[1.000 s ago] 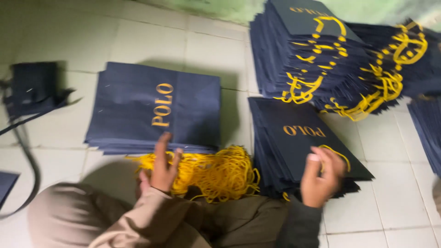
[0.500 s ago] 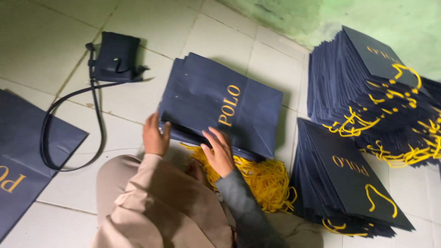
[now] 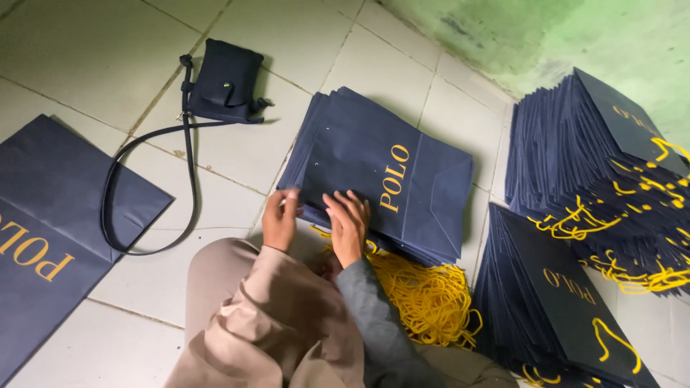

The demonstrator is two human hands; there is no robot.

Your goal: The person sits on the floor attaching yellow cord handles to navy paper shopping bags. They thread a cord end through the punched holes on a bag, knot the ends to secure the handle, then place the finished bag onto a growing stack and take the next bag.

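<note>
Hands point(image 3: 280, 219) point(image 3: 348, 226) palm-down, bag stack point(image 3: 402, 179) edge

Navy paper bags point(image 3: 374, 172) with gold lettering, stacked on off-white floor tiles point(image 3: 86, 50). Bright yellow cords point(image 3: 424, 298) heaped beside them, a dark navy sling pouch point(image 3: 226, 80), and a mottled green wall point(image 3: 575, 36). Beige trousers point(image 3: 244, 323), grey sleeve point(image 3: 377, 323).
</note>
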